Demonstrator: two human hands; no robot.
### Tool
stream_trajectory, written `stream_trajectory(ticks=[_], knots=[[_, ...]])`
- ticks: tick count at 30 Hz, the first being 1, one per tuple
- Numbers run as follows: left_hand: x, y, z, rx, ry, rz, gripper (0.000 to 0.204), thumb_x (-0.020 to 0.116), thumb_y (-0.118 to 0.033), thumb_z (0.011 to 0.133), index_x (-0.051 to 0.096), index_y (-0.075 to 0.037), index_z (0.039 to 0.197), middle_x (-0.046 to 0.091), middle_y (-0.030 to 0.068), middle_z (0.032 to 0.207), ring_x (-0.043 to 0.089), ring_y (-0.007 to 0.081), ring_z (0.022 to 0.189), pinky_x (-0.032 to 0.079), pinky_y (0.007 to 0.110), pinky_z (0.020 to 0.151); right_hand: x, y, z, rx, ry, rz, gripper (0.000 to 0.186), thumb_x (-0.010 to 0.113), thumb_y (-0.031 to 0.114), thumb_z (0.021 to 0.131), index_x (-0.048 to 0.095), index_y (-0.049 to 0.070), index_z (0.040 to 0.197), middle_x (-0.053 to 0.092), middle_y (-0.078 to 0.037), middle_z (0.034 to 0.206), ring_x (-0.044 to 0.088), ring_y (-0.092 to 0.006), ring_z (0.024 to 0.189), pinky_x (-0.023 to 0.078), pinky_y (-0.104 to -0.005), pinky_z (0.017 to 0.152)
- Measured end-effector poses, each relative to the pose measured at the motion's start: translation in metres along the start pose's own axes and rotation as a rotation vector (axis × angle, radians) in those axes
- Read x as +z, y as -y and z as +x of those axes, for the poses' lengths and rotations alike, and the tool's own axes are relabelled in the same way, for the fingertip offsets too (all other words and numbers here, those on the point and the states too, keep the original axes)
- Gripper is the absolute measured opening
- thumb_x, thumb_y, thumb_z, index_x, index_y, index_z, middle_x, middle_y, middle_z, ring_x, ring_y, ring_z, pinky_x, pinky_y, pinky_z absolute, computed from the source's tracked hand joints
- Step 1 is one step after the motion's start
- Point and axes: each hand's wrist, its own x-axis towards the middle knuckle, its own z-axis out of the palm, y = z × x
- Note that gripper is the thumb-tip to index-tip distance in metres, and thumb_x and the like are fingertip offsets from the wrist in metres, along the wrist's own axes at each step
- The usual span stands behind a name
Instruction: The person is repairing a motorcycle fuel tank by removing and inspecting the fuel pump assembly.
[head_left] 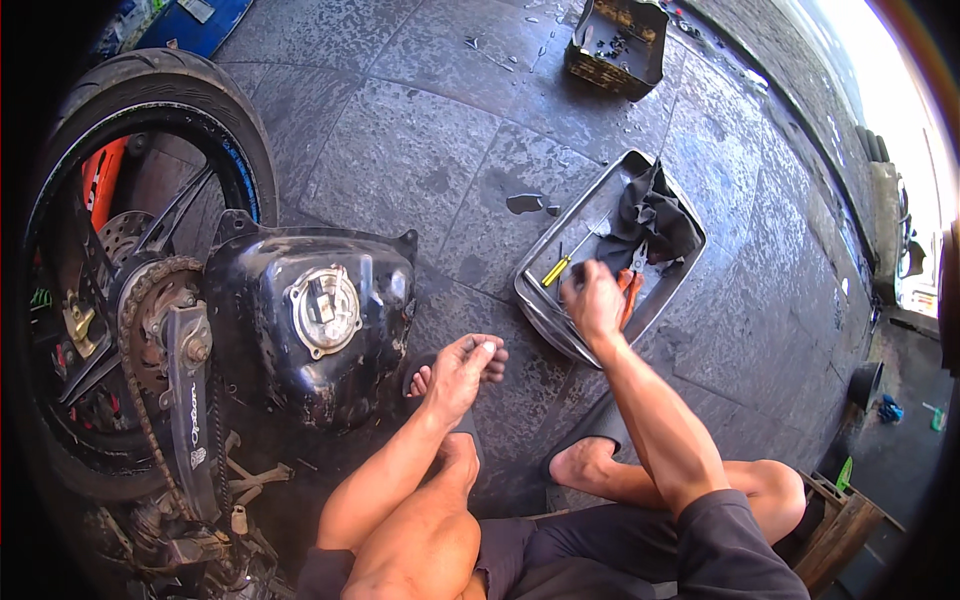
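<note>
Dark clothing (735, 550) is filling the foreground; just left of the nearer, curled right hand (595, 300), a yellow screwdriver (557, 271) is slanting far-right; left hand (462, 372) curling too, grips unclear.

– What can one see at the left of the frame?
– There is a wheel (180, 208) with a rusty chain (150, 432).
– And at the top?
– One worn, open container (605, 78), right of the centre. Near the middle, a small puddle (523, 204) lies on the tiled floor (390, 160).
</note>
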Motion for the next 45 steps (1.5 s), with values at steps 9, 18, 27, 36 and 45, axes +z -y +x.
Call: stream_trajectory(ticks=[9, 18, 27, 36, 45], knots=[[-0.012, 0.040, 0.030, -0.218, -0.095, -0.342, 0.037, 0.051, -0.038, 0.107, 0.063, -0.004, 0.101, 0.066, 0.0117, 0.097, 0.067, 0.0247, 0.086, 0.059, 0.041, 0.080, -0.006, 0.012, -0.021, 0.047, 0.045, -0.016, 0.030, 0.074, 0.023, 0.088, 0.073, 0.005, 0.112, 0.072, -0.019, 0.107, 0.069, -0.0392, 0.103, 0.055, -0.0472, 0.092], [-0.009, 0.033, 0.024, -0.217, -0.087, -0.386, 0.035, 0.051, -0.035, 0.108, 0.063, -0.004, 0.096, 0.067, 0.0107, 0.093, 0.066, 0.0231, 0.084, 0.059, 0.040, 0.079, 0.003, 0.009, -0.001, 0.050, 0.149, -0.046, 0.023, 0.071, 0.023, 0.089, 0.074, 0.006, 0.105, 0.072, -0.021, 0.105, 0.070, -0.0420, 0.099, 0.055, -0.0495, 0.089], [0.001, 0.016, 0.020, -0.251, -0.126, -0.549, 0.034, 0.052, -0.033, 0.107, 0.065, -0.002, 0.103, 0.068, 0.0124, 0.096, 0.068, 0.0257, 0.090, 0.059, 0.043, 0.087, -0.025, 0.056, -0.031, 0.106, 0.468, 0.410, 0.029, 0.072, 0.023, 0.086, 0.077, -0.002, 0.101, 0.075, -0.028, 0.101, 0.075, -0.0385, 0.097, 0.058, -0.0435, 0.087], [-0.015, 0.027, 0.025, -0.212, -0.007, -0.572, 0.029, 0.048, -0.024, 0.104, 0.062, 0.000, 0.110, 0.067, 0.0167, 0.107, 0.068, 0.0301, 0.098, 0.058, 0.045, 0.092, -0.008, 0.036, 0.013, 0.276, 0.197, -0.119, 0.037, 0.077, 0.032, 0.086, 0.076, -0.002, 0.102, 0.073, -0.030, 0.100, 0.072, -0.0474, 0.097, 0.057, -0.0519, 0.090], [-0.018, 0.011, 0.018, -0.072, 0.103, -0.574, 0.031, 0.047, -0.022, 0.108, 0.056, 0.002, 0.126, 0.067, 0.0219, 0.121, 0.070, 0.0291, 0.105, 0.060, 0.042, 0.094, -0.050, 0.031, 0.043, 0.473, 0.704, 0.025, 0.052, 0.064, 0.035, 0.080, 0.073, -0.014, 0.097, 0.072, -0.034, 0.091, 0.075, -0.0401, 0.091, 0.058, -0.0451, 0.087]])
